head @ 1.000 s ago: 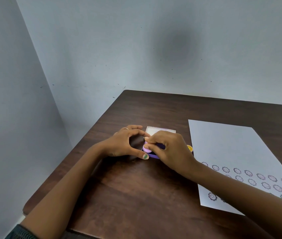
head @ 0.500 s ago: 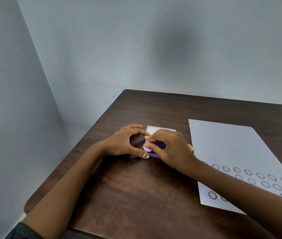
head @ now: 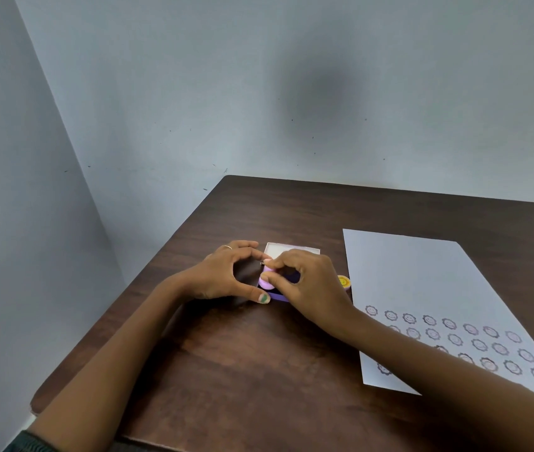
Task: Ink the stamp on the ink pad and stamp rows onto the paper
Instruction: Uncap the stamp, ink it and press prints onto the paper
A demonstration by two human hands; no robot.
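Note:
A small purple ink pad (head: 279, 296) lies on the dark wooden table (head: 259, 370), its white lid (head: 283, 248) open behind it. My right hand (head: 308, 282) pinches a small pink stamp (head: 265, 280) and holds it down on the dark pad surface. My left hand (head: 226, 272) rests at the pad's left side, thumb and fingertips touching its edges. To the right lies a white sheet of paper (head: 422, 282) with rows of round smiley imprints (head: 448, 334) across its near part; my right forearm hides some of them.
A small yellow smiley-topped stamp (head: 344, 282) stands between the ink pad and the paper's left edge. The table's left edge runs close to the grey wall (head: 63, 158), and the back edge meets the wall too.
Almost nothing has moved; both hands stay at the ink pad with the pink stamp pressed on it, and the fingers shift only slightly.

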